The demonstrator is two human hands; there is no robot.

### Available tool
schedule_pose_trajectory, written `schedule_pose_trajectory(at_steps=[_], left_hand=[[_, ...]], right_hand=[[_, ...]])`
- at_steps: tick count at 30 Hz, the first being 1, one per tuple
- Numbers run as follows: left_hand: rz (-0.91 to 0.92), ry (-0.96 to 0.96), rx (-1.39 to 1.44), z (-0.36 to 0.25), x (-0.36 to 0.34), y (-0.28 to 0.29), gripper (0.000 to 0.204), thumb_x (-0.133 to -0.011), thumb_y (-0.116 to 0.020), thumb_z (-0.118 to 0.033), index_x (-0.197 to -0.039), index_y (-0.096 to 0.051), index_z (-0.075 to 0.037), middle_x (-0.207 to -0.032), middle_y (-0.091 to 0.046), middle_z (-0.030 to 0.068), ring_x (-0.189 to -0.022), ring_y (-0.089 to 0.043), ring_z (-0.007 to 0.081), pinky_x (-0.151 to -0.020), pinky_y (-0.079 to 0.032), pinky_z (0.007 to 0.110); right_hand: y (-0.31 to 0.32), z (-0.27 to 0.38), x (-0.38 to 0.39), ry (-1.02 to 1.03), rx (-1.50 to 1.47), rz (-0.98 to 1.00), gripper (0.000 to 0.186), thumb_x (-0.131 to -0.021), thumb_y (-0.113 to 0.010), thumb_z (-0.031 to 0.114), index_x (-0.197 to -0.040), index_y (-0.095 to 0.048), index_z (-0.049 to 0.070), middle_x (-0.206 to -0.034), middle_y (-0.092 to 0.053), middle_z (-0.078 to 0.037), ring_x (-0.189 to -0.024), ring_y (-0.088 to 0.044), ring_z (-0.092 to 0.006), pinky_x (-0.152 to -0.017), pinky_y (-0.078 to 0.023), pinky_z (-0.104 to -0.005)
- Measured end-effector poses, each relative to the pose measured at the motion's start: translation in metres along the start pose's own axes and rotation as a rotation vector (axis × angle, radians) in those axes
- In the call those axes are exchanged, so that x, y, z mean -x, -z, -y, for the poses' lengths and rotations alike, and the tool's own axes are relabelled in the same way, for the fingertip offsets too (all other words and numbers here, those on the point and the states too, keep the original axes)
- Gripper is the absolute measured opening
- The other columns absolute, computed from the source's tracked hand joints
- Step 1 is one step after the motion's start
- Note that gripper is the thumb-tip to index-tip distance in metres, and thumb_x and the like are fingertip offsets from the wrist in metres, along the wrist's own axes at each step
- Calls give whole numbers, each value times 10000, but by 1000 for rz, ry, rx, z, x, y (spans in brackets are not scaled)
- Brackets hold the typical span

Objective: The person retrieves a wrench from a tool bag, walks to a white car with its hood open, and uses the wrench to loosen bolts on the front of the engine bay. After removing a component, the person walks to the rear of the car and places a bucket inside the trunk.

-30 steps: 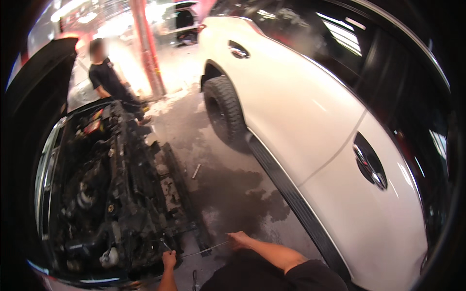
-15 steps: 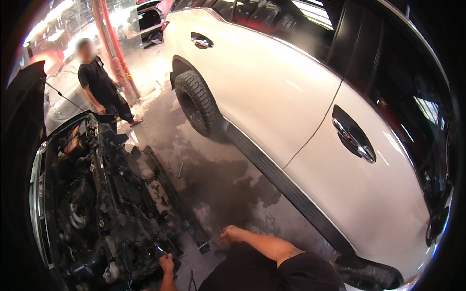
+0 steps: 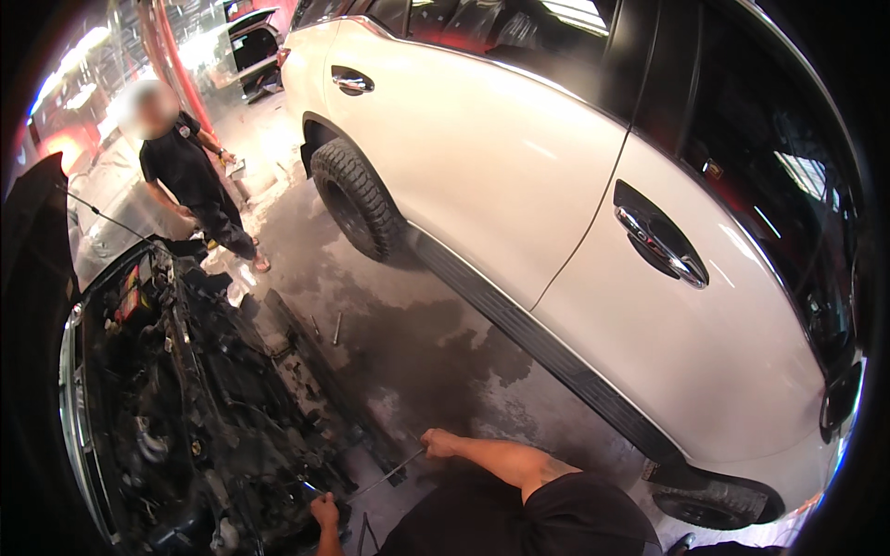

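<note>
My right hand is closed around the end of a long thin metal rod. That rod slants down and left toward my left hand. My left hand is closed close to the near right edge of an open engine bay. A short shiny piece sticks out just past its fingers; whether it belongs to the rod cannot be made out. Dark hoses and metal parts fill the bay, and a long dark bar runs along its right side.
A white car with a black side step stands along the right. At the far left another person in dark clothes stands beyond the engine bay, below a raised hood. A small rod-like tool lies on the stained floor.
The view has shifted slightly. The other person has turned and now shows a pale item in one hand. My hands keep nearly the same places, with the rod still in my right hand.
</note>
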State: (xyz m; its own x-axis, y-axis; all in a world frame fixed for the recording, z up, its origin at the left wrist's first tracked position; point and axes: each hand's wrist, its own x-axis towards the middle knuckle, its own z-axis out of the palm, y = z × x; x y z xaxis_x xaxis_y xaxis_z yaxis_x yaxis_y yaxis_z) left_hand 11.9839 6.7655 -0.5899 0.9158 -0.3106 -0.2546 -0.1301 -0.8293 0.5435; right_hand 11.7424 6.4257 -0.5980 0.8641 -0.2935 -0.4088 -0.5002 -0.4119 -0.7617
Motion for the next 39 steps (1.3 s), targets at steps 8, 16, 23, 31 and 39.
schedule_pose_trajectory(at_steps=[8, 16, 23, 31, 39], left_hand=[[70, 15, -78, 3, 2, 6, 273, -742, -728, -146, -858, -671, 95, -798, -666, 261, -792, -666, 349, -763, -484, 426], [29, 53, -62, 14, -6, -2, 307, -706, -747, -146, -843, -659, 115, -809, -663, 273, -814, -665, 364, -764, -484, 430], [1, -35, -73, 24, -16, -13, 247, -730, -715, -147, -786, -671, 91, -702, -642, 228, -693, -634, 291, -681, -477, 425], [95, 106, -114, 45, -37, -17, 188, -777, -657, -107, -778, -676, 81, -676, -652, 223, -637, -636, 301, -644, -475, 429], [-9, -47, 5, 26, -14, -16, 254, -825, -653, -139, -754, -623, 103, -738, -643, 254, -726, -641, 357, -680, -469, 458]], right_hand=[[6, 9, -11, -286, -380, 163, 271, -758, -661, 137, -1011, -673, 42, -827, -678, -123, -692, -681, -260, -538, -552, -399], [-3, 15, 10, -328, -392, 125, 144, -746, -660, 121, -818, -693, 0, -730, -678, -138, -665, -682, -289, -576, -530, -423], [12, 31, 15, -280, -448, 109, 258, -840, -642, 184, -965, -639, -42, -765, -640, -136, -676, -666, -258, -534, -552, -403], [17, 46, 22, -366, -492, 262, 224, -874, -635, 201, -946, -618, -10, -745, -621, -121, -633, -645, -217, -521, -533, -349], [-6, 14, 22, 157, 7, -101, 322, -834, -643, 212, -1064, -607, -12, -991, -667, -188, -909, -636, -386, -784, -507, -455]])
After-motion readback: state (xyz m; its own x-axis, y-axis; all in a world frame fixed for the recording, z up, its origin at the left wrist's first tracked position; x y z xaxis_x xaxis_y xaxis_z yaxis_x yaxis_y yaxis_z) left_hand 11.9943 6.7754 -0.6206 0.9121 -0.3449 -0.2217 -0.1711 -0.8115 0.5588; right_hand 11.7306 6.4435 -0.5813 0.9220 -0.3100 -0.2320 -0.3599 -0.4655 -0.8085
